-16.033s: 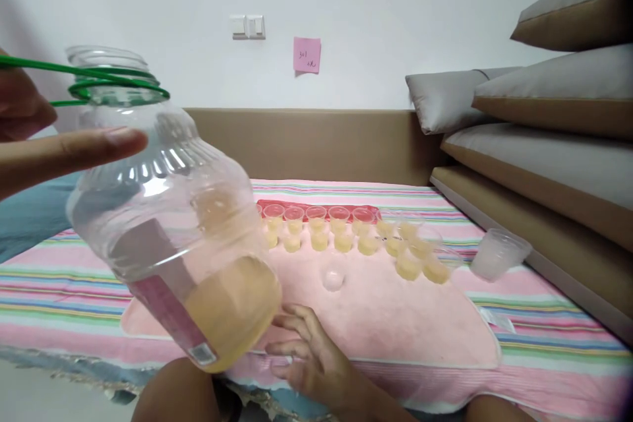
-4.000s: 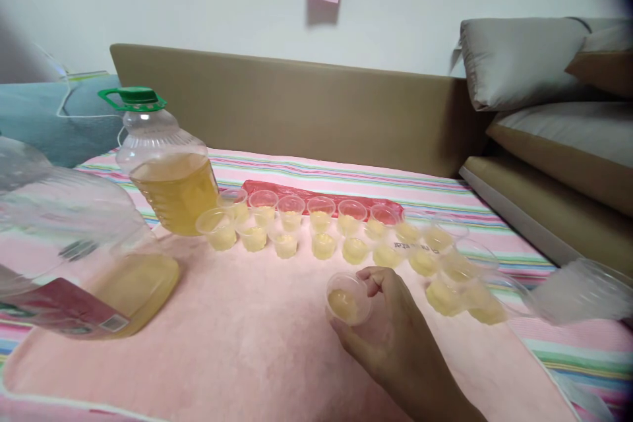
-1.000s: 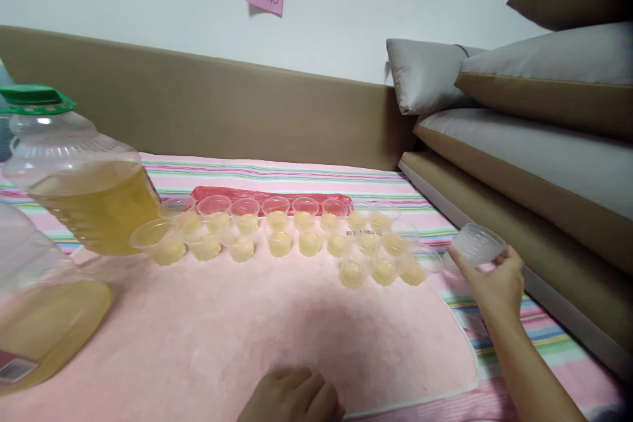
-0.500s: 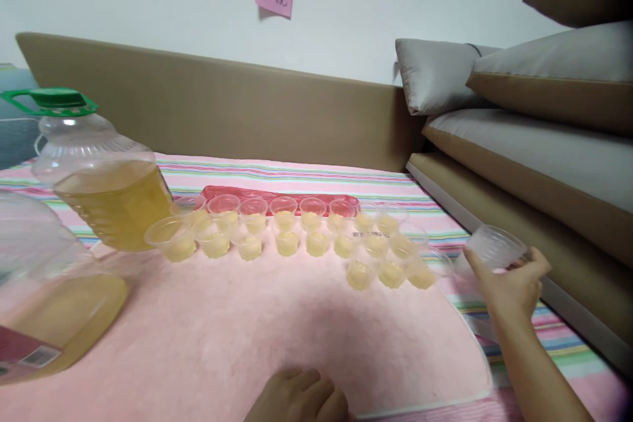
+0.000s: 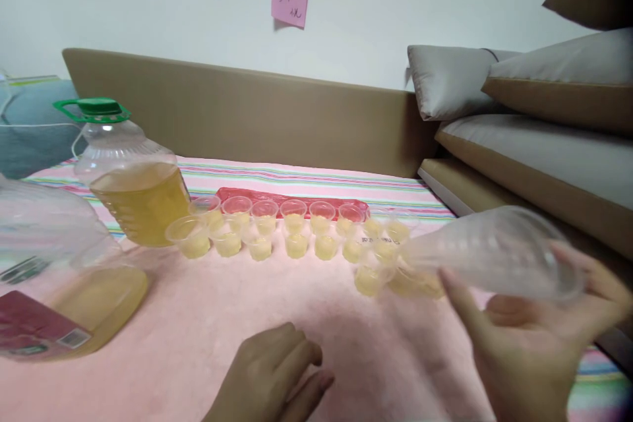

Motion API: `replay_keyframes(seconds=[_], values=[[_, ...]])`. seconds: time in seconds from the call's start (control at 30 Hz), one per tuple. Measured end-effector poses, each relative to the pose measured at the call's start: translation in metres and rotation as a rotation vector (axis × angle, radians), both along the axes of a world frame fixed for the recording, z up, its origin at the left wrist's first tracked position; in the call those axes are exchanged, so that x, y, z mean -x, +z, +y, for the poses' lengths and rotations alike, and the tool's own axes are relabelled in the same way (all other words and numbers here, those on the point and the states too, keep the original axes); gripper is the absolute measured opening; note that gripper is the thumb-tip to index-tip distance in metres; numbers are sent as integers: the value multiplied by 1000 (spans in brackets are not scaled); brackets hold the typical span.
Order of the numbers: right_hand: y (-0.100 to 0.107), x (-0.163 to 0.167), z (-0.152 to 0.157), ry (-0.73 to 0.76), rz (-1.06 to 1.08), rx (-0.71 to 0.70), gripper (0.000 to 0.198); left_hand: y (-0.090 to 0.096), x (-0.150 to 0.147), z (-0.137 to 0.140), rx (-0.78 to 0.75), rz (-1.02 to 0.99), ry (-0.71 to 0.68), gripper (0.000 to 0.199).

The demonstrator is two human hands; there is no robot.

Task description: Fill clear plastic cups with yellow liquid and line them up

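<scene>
My right hand [image 5: 534,330] is wrapped round a stack of clear plastic cups [image 5: 489,250], tilted on its side and blurred by motion. The stack hides part of the cups at the right end of the rows. My left hand [image 5: 277,369] hovers low over the pink cloth with loosely bent fingers. A gap shows between its thumb and forefinger, with nothing seen in it. Beyond both hands, several small clear cups [image 5: 297,244] of pale yellow liquid stand upright in rows.
At left stand a large bottle with a green cap [image 5: 138,204] and a nearer labelled jug [image 5: 109,303], both holding yellow liquid. A red plastic wrapper [image 5: 291,201] lies behind the cups. Stacked cushions [image 5: 544,151] rise at right. A pink cloth [image 5: 198,323] covers the striped sheet.
My right hand has brought the cup stack nearer to me, from beside the cushions. My left hand has risen further into view, its fingers loosened from a fist. The view has shifted slightly left.
</scene>
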State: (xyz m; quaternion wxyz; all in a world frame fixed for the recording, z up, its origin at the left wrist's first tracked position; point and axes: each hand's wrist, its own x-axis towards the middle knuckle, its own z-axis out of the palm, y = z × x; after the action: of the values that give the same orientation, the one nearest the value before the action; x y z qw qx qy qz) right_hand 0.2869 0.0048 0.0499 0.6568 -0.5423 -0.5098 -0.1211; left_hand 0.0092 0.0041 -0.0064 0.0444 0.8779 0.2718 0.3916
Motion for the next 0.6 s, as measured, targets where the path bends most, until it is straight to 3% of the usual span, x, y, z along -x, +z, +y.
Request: replay_keyframes(seconds=[0.13,0.3,0.43,0.6], values=[[-24,60,-12,308,-52,120,82,14,21,6,123,-168,90,24],[-53,90,-20,576,-61,223,73,9,25,7,187,-452,142,41],[-65,98,-20,669,-96,253,70,-3,23,4,294,-597,70,66],[-75,102,-16,684,-99,282,65,-7,22,1,432,-584,43,74]])
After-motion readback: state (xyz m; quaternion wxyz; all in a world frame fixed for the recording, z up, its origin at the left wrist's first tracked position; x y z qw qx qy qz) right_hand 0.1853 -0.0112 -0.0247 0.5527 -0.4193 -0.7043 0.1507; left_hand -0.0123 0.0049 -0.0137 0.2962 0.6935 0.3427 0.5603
